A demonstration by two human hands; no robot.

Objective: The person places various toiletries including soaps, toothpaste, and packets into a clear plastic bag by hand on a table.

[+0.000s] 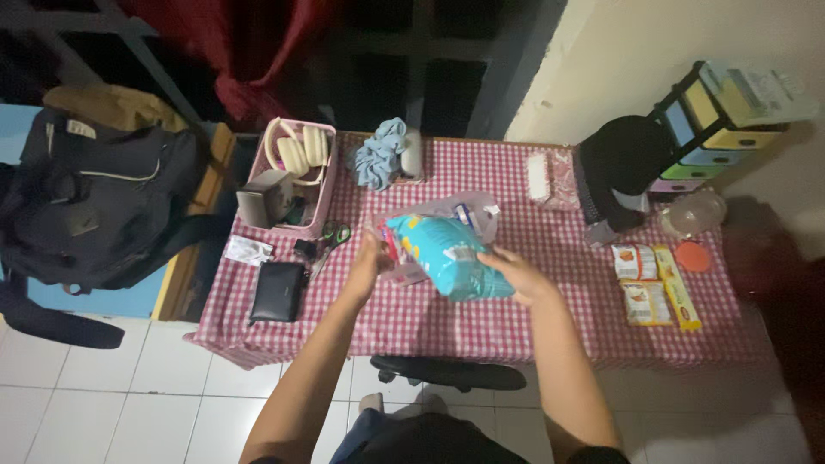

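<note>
**Hands on a teal packet over the checked table**

Head view: both of my hands meet at a puffy teal packet (453, 256) held just above the middle of the table (481, 322), which wears a red-and-white checked cloth. My left hand (371, 262) presses against the packet's left end, its grip closed on that edge. My right hand (518, 273) cups the right side from below and behind, fingers wrapped on the packet, so both grips are grasping the same thing. A clear plastic bag (464, 209) lies on the cloth just behind the packet.

To the left, a pink basket (320, 202) sits at the table's far corner with cream headphones (296, 150) resting across its top. In front of it lie scissors (331, 241) and a black wallet (278, 290), the wallet near the front edge. A blue scrunchie (380, 155) rests at the far edge, right of the basket.

To the right, a black hat-like thing (620, 167) stands near the far edge, with small orange and yellow snack packs (653, 288) lying in front of it, well apart from my hands. A dark backpack (86, 202) hangs off to the left of the table, and a colourful drawer unit (726, 116) stands past the right corner.
</note>
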